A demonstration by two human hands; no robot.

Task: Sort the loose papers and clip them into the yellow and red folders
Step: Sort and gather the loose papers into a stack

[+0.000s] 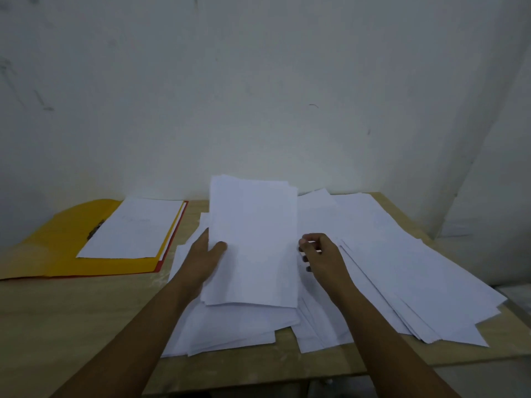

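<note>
My left hand (207, 255) holds a stack of white papers (254, 239) upright over the table, thumb on the front and fingers behind. My right hand (319, 254) sits at the stack's right edge with its fingers curled; whether it grips the sheets is unclear. Loose white papers (402, 268) lie spread across the table's middle and right. At the left the yellow folder (51, 245) lies open with white sheets (132, 228) on its right half beside a dark metal clip (96, 229). A red folder edge (172, 239) shows under the yellow one.
The wooden table (71, 311) stands against a pale wall (258, 96). Its front edge runs along the bottom, and its right corner is near the wall's angle. Bare wood shows at the front left.
</note>
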